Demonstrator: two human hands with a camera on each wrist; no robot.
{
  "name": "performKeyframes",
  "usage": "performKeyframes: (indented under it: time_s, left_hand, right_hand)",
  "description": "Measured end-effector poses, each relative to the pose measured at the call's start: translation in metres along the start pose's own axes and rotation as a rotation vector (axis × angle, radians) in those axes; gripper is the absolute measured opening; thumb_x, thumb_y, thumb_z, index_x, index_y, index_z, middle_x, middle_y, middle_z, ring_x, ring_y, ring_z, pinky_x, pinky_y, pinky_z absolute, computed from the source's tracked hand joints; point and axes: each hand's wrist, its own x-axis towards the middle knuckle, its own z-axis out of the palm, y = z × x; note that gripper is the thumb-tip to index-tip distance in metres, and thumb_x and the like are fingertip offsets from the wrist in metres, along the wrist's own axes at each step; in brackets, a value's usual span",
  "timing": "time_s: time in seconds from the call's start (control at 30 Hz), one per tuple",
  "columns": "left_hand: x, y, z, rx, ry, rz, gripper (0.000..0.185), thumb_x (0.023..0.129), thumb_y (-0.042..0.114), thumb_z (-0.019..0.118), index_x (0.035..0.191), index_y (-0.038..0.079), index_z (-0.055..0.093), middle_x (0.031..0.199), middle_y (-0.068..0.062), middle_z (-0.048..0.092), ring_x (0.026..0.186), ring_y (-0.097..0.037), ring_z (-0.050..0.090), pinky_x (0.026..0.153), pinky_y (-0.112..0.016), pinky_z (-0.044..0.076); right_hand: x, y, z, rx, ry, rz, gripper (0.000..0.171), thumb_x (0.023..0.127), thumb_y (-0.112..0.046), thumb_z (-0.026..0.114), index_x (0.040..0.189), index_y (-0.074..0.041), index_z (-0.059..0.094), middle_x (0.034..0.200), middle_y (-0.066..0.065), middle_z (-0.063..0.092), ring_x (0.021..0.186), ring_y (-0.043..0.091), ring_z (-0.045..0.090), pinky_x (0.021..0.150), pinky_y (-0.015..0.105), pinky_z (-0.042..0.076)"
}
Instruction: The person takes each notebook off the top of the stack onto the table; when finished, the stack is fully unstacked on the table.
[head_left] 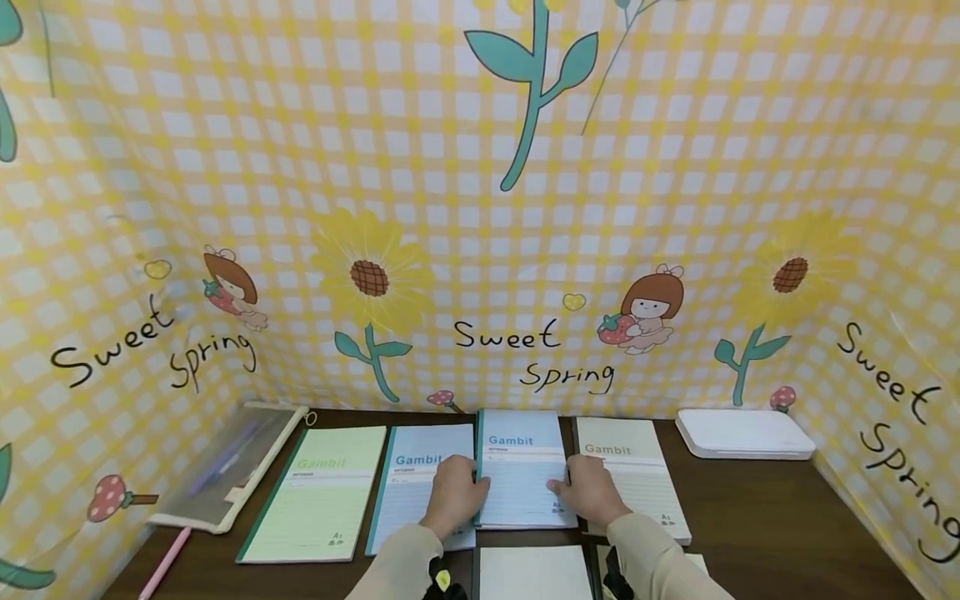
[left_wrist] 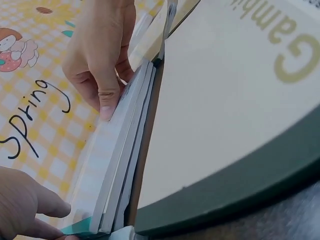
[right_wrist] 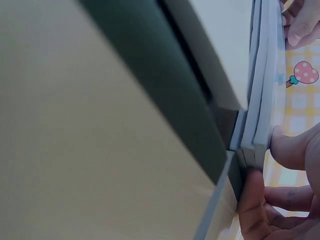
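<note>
A stack of blue Gambit notebooks with teal spines lies at the back middle of the dark table. My left hand grips its spine side, thumb on the top cover; the left wrist view shows this hand by the teal corner. At the opposite side my right hand grips the stack, and in the right wrist view that hand has its thumb on top and a finger against the lower edge. The page edges show layered notebooks, slightly uneven. Parts of the left fingers are hidden.
Left of the stack lie another blue notebook and a green one. A beige notebook is on the right, beyond it a white case. A mesh pouch and pink pen lie far left. Pale notebooks lie nearest.
</note>
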Motion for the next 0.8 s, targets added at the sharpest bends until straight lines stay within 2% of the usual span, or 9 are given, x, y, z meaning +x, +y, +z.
performKeyframes:
  time_s: [0.23, 0.3, 0.37, 0.5, 0.63, 0.77, 0.8]
  left_hand:
    - [-0.001, 0.004, -0.002, -0.036, 0.016, -0.025, 0.032, 0.087, 0.008, 0.064, 0.057, 0.004, 0.055, 0.05, 0.002, 0.037, 0.045, -0.012, 0.035, 0.043, -0.023, 0.029]
    - [0.001, 0.006, -0.004, -0.088, 0.028, -0.057, 0.023, 0.086, 0.008, 0.065, 0.065, 0.001, 0.061, 0.053, 0.001, 0.045, 0.048, -0.011, 0.04, 0.046, -0.024, 0.033]
    - [0.003, 0.008, -0.006, -0.194, 0.024, -0.117, 0.014, 0.087, 0.008, 0.065, 0.079, -0.003, 0.066, 0.063, -0.003, 0.057, 0.053, -0.01, 0.049, 0.049, -0.025, 0.041]
    - [0.007, 0.011, -0.009, -0.396, -0.054, -0.223, 0.026, 0.092, 0.012, 0.061, 0.109, -0.008, 0.064, 0.083, -0.01, 0.065, 0.065, -0.012, 0.059, 0.06, -0.03, 0.053]
    - [0.009, 0.01, -0.007, -0.464, -0.174, -0.239, 0.041, 0.095, 0.013, 0.056, 0.128, -0.01, 0.05, 0.073, -0.008, 0.06, 0.055, -0.011, 0.053, 0.053, -0.029, 0.05]
    - [0.011, 0.006, -0.004, -0.546, -0.221, -0.258, 0.054, 0.095, 0.009, 0.053, 0.142, -0.008, 0.033, 0.075, -0.011, 0.063, 0.049, -0.01, 0.051, 0.046, -0.025, 0.042]
    - [0.011, 0.005, -0.004, -0.566, -0.222, -0.268, 0.053, 0.095, 0.008, 0.053, 0.142, -0.007, 0.033, 0.077, -0.013, 0.064, 0.049, -0.011, 0.053, 0.046, -0.026, 0.043]
  right_hand:
    - [0.0, -0.002, 0.001, -0.016, -0.007, 0.017, 0.024, 0.084, -0.018, 0.075, 0.073, -0.003, 0.061, 0.058, 0.002, 0.051, 0.05, 0.012, 0.046, 0.046, 0.025, 0.037]
    - [0.0, -0.002, 0.0, -0.015, -0.007, 0.02, 0.023, 0.084, -0.018, 0.074, 0.074, -0.002, 0.061, 0.059, 0.002, 0.052, 0.051, 0.012, 0.046, 0.047, 0.025, 0.038]
    - [0.0, -0.001, -0.001, -0.008, -0.005, 0.021, 0.023, 0.084, -0.018, 0.074, 0.074, -0.002, 0.061, 0.06, 0.002, 0.052, 0.051, 0.013, 0.047, 0.048, 0.026, 0.038]
    - [0.001, 0.0, 0.0, -0.004, 0.007, 0.011, 0.022, 0.084, -0.017, 0.074, 0.075, -0.002, 0.061, 0.06, 0.002, 0.052, 0.052, 0.013, 0.046, 0.049, 0.026, 0.038]
    - [0.001, 0.001, 0.002, 0.007, 0.006, -0.003, 0.021, 0.085, -0.016, 0.074, 0.075, -0.002, 0.061, 0.059, 0.001, 0.052, 0.05, 0.012, 0.045, 0.048, 0.025, 0.037]
    - [0.001, 0.001, 0.003, 0.025, 0.0, -0.005, 0.022, 0.085, -0.017, 0.074, 0.075, -0.003, 0.06, 0.057, 0.001, 0.05, 0.048, 0.011, 0.044, 0.046, 0.025, 0.036]
    - [0.0, 0.002, 0.003, 0.028, -0.001, -0.005, 0.022, 0.085, -0.017, 0.073, 0.074, -0.003, 0.06, 0.057, 0.001, 0.05, 0.048, 0.01, 0.044, 0.045, 0.025, 0.036]
